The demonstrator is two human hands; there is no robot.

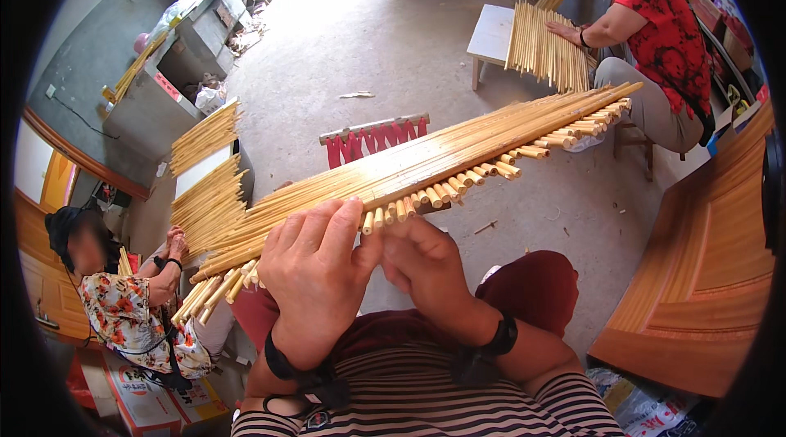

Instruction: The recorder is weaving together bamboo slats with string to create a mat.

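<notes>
Long, thin yellow stalks (pixel 409 158) lie side by side in a wide layer across my lap, slanting from lower left to upper right. Their cut ends (pixel 458 183) stick out unevenly along the side toward me. My left hand (pixel 311 265) is laid over this near edge, its fingers together on top of the stalks and its thumb pointing down by the ends. Just right of it, my right hand (pixel 430 265) is closed below the cut ends, close to the left thumb. Whatever its curled fingers hold is hidden.
At right, a person in a red top (pixel 663 27) handles stalks (pixel 548 48) on a white table (pixel 491 31). Another person in a flowered top (pixel 123 314) works at left by more stalks (pixel 205 208). A red-strapped stool (pixel 372 140) stands ahead; a wooden door (pixel 696 265) is at right.
</notes>
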